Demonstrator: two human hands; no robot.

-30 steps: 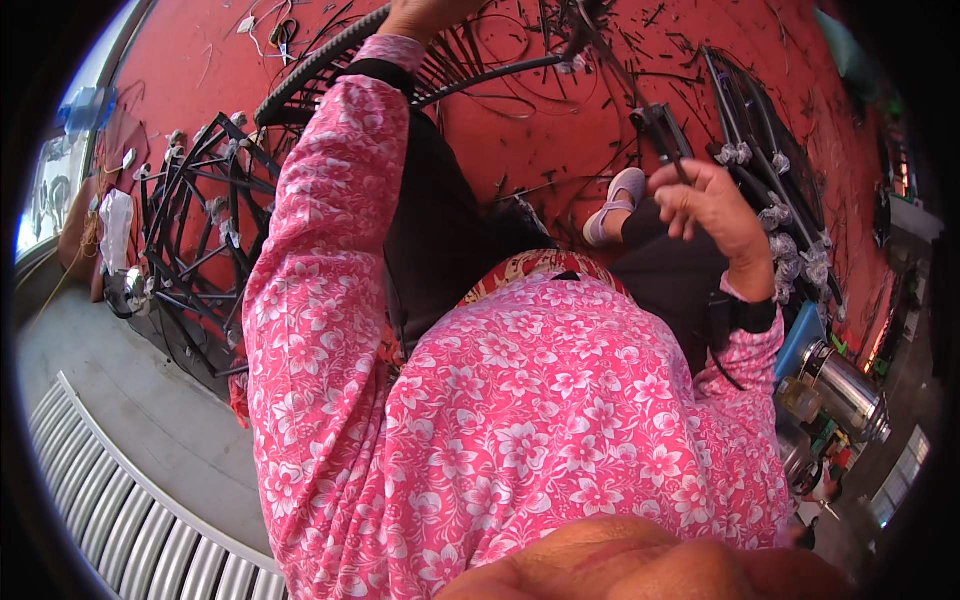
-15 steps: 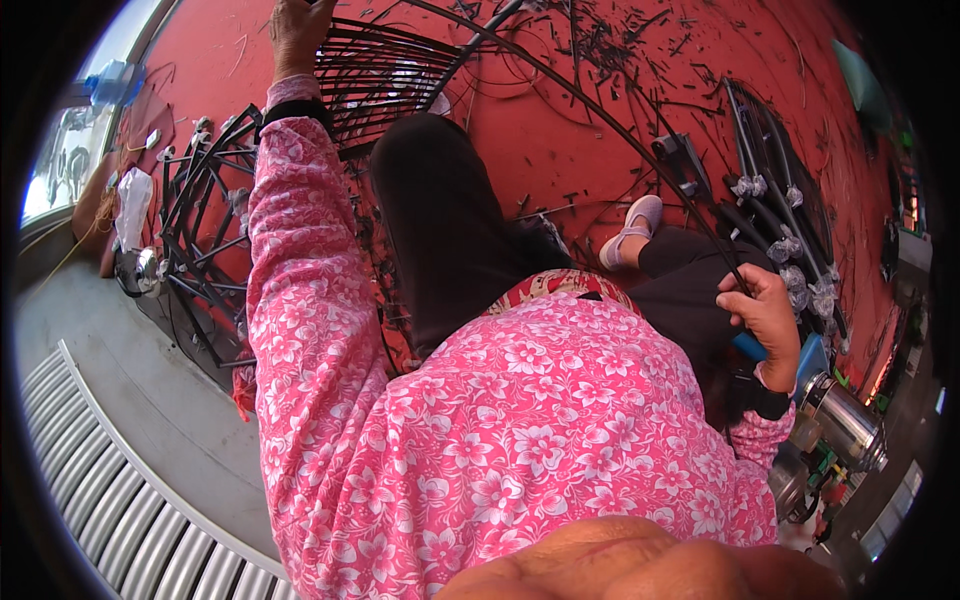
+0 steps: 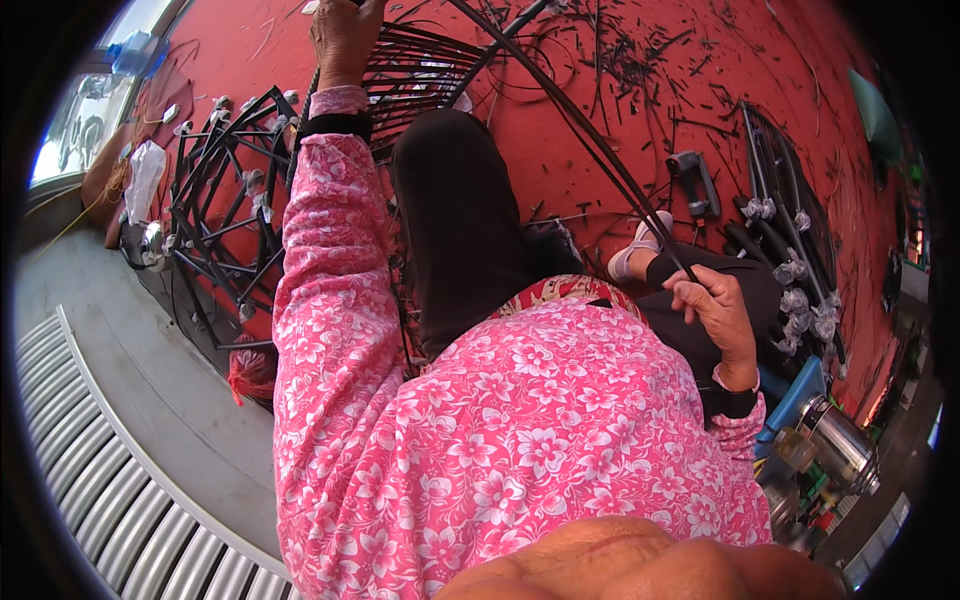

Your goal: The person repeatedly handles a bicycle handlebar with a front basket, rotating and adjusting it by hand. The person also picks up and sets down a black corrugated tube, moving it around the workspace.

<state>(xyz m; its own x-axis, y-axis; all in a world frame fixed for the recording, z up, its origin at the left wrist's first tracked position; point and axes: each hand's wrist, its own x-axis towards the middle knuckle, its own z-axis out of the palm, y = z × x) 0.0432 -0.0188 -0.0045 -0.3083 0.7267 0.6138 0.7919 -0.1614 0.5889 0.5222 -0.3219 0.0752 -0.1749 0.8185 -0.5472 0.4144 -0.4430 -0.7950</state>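
My right hand (image 3: pixel 715 320) is closed, pinching the near end of long dark flat strips (image 3: pixel 610 160) beside my bent leg. From there they run up and left, past the top edge. My left hand (image 3: pixel 345 42) is raised at the top, next to a frame strung with rows of dark strips (image 3: pixel 425 62). Its fingers curl around something dark, which the picture's edge mostly cuts off. A dark bar (image 3: pixel 490 55) slants along the right side of the rows. Below the frame is my knee (image 3: pixel 445 150) in black trousers.
Black tube frames (image 3: pixel 225 210) with wrapped joints stand at left, above a grey roller conveyor (image 3: pixel 130 480). A grey tool (image 3: pixel 693 187) and black tubes with plastic-wrapped ends (image 3: pixel 785 225) lie right. Strip scraps (image 3: pixel 640 75) litter the red floor. A metal flask (image 3: pixel 838 445) is at lower right.
My right hand has moved left and slightly down in the picture, bringing the strips with it. Several strands now show where one stood out before. My left hand appears farther right.
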